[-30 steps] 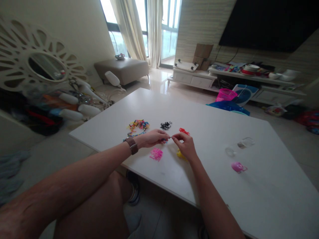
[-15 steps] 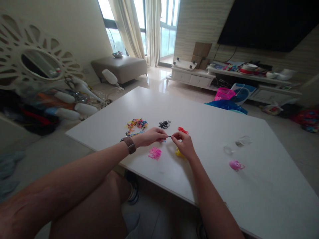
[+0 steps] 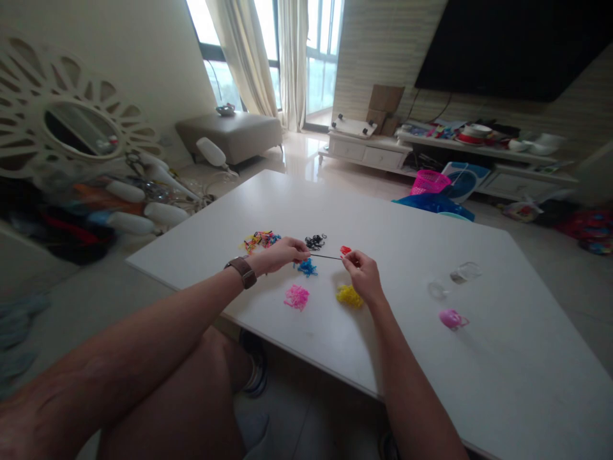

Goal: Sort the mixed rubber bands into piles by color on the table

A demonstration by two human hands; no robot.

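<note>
A thin black band [image 3: 326, 257] is stretched straight between my two hands above the white table [image 3: 306, 198]. My left hand [image 3: 292, 250] pinches its left end, and my right hand [image 3: 360, 265] pinches the other. Under and around them lie small piles of bands: black [image 3: 315, 242], blue [image 3: 307, 267], pink [image 3: 297, 296], yellow [image 3: 349, 296] and red [image 3: 345, 250]. The red pile is partly behind my right hand. A mixed-colour pile [image 3: 258, 241] lies beyond my left wrist, partly covered by it.
On the table's right side are a clear jar [image 3: 465, 273] lying on its side, a clear round piece [image 3: 437, 290] and a pink-purple item [image 3: 453, 319]. A pink basket [image 3: 430, 182] stands on the floor behind the table.
My hands have moved apart, drawing the black band out long. The blue pile and more of the yellow one now show.
</note>
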